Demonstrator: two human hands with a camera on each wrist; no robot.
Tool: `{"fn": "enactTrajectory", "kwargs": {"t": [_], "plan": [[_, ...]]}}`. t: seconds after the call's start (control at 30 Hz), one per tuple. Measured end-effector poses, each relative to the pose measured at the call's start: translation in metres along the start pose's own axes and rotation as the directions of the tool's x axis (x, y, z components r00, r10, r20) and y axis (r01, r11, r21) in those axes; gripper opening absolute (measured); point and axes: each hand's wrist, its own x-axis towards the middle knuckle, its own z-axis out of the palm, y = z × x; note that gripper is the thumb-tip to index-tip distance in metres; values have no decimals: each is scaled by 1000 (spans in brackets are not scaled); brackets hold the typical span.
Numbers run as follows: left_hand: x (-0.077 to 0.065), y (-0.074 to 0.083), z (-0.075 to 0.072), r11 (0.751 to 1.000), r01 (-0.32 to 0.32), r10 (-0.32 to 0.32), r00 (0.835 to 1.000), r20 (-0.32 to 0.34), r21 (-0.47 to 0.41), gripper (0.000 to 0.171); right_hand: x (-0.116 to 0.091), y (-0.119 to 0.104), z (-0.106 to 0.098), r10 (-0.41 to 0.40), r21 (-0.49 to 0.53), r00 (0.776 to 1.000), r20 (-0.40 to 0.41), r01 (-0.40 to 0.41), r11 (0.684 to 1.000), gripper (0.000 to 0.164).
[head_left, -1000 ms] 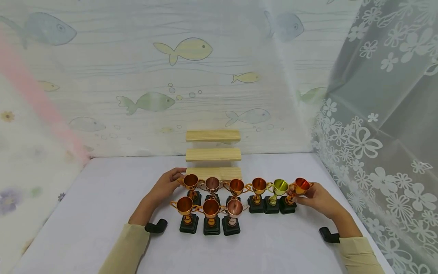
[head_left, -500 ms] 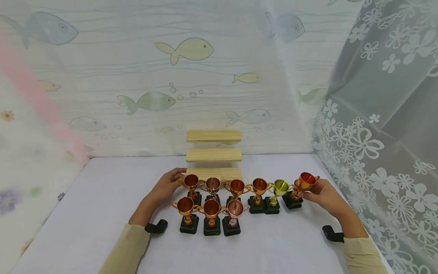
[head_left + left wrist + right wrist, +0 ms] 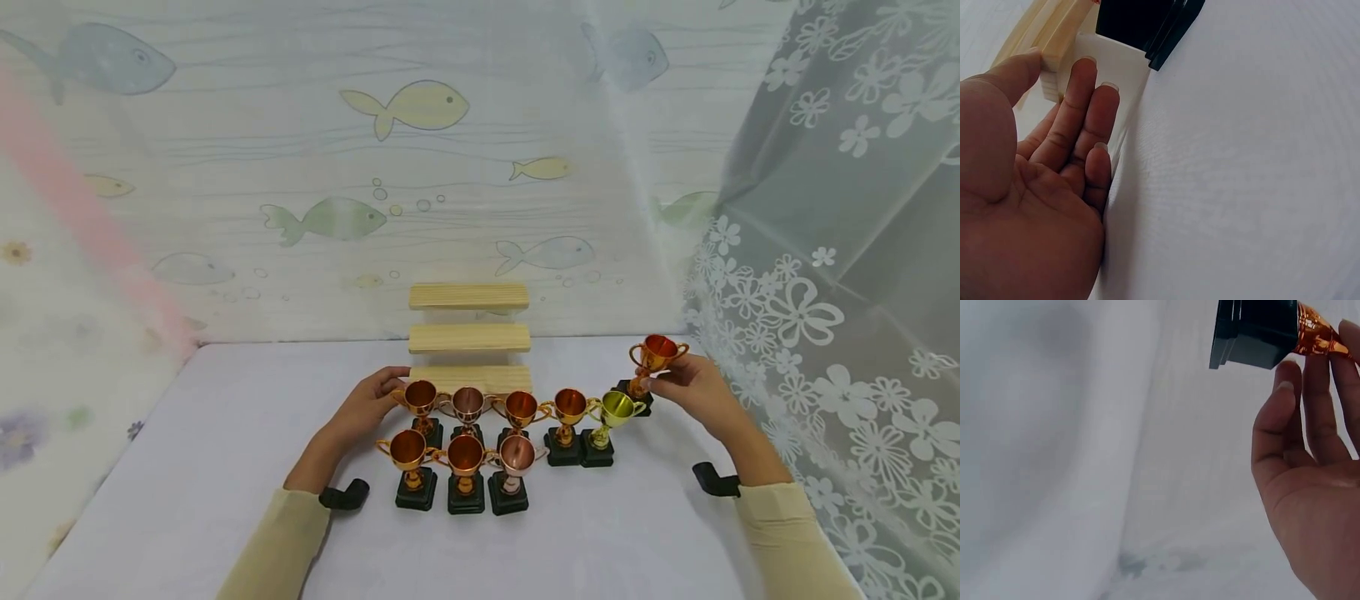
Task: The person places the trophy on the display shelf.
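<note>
In the head view my right hand grips an orange-gold trophy cup with a black base by its stem, tilted, beyond the yellow-gold trophy. The right wrist view shows that cup's black base, with the fingers near its orange stem. My left hand is at the left end of the lowest step of a wooden step rack. In the left wrist view its thumb touches the plank end, and a finger reaches up to it from below; that fingertip is hidden.
Three trophies stand close before the rack, including a brownish one. Three more form a nearer row, with an orange one in its middle. Another orange trophy adjoins the yellow-gold one. A fish-print curtain hangs behind the white table.
My right hand has taken the trophy off the right end of the row, first rightward, then back towards the curtain. The left hand stays at the rack.
</note>
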Motion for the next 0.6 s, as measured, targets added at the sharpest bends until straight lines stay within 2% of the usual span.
{"fn": "enactTrajectory", "kwargs": {"t": [0.23,0.37,0.6], "plan": [[-1,3,0,1000,-8,8,1000,10,18,44,31,-47,-2,59,-113,997,43,-54,992,33],[-3,7,1,1000,-5,4,1000,18,14,45,50,-80,2,86,-162,996,40,-78,984,37],[-4,10,0,1000,-10,10,1000,24,20,44,85,-125,14,147,-167,988,39,-139,976,38]]}}
